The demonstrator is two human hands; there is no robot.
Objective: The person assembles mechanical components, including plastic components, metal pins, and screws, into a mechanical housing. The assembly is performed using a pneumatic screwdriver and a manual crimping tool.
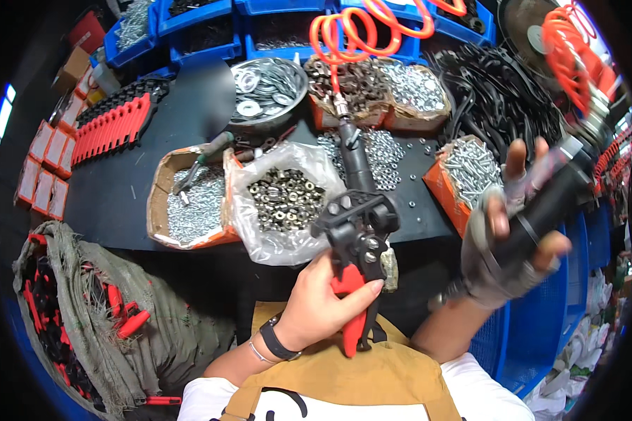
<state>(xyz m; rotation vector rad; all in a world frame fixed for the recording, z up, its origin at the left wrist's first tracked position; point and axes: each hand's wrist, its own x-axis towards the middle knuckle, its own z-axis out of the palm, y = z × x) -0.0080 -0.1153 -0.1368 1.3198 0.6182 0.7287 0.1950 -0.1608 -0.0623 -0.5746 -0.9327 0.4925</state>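
Note:
My left hand (324, 298), bare with a dark band at the wrist, is closed around the red grips of a black-headed hand tool (361, 231). Bolts show on that tool's head, held before my chest. On the right, my right hand (498, 259) wears a grey fingerless glove and is smeared by motion. A black air screwdriver (556, 198) lies across its palm, fingers spread around the body, tip pointing down-left. Another black air screwdriver (356, 158) hangs from an orange coiled hose (361, 31) just behind the hand tool's head.
On the dark table (112, 203) stand a carton of small silver parts (196, 210), a plastic bag of nuts (284, 200), a washer bowl (267, 91) and a bolt box (470, 168). Red-handled pieces (116, 130) lie left. A sack (147, 316) sits lower left; blue crates (534, 316) stand right.

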